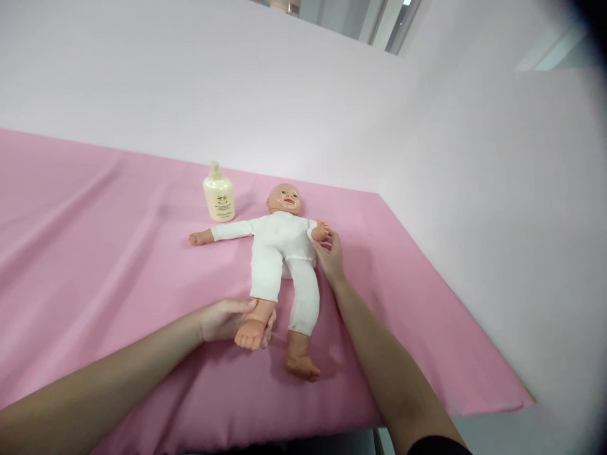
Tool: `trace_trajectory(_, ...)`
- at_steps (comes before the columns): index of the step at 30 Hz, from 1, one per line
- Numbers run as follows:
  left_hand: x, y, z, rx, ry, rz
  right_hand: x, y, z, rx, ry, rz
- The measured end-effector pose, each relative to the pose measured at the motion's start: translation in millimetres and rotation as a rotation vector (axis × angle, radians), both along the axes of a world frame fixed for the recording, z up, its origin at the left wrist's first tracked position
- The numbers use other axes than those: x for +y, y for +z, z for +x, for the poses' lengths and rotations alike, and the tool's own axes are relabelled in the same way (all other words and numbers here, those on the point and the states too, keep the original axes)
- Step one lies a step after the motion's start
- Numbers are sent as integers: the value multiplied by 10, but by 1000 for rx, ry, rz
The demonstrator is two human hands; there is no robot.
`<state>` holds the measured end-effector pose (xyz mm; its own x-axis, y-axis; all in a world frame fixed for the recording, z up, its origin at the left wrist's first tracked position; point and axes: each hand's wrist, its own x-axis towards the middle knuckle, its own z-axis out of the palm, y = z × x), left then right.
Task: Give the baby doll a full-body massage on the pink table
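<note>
A baby doll [281, 253] in a white body suit lies on its back on the pink sheet [95, 253], head toward the wall. My left hand [226, 319] is closed around the doll's ankle at the near left, lifting that foot slightly. My right hand [331, 256] rests against the doll's side, fingers touching its hand and wrist on the right. The doll's other arm stretches out to the left, and its other leg lies flat.
A cream lotion bottle [219, 193] stands upright just left of the doll's head, near the wall. The pink-covered surface ends at an edge on the right and at the near side. A pale wall rises behind.
</note>
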<state>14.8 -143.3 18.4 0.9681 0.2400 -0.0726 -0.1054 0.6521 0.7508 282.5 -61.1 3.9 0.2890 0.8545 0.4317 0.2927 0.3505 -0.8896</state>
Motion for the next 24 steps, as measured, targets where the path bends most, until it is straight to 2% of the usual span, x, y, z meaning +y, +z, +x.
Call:
trace_trajectory(3, 0, -4, -8, 9, -6, -7, 14, 22, 15, 106, -15, -14)
trace_trajectory(8, -3, 5, 0, -3, -2, 1, 23, 34, 35, 131, -40, 13)
trace_trajectory(12, -8, 21, 15, -28, 26, 5, 6, 8, 7, 36, -30, -2)
trace_trajectory(17, -10, 23, 19, -9, 39, -9, -42, 12, -26, -186, -1, 87)
trace_trajectory(24, -5, 15, 3, 22, 19, -13, -38, 21, -24, -206, 8, 101)
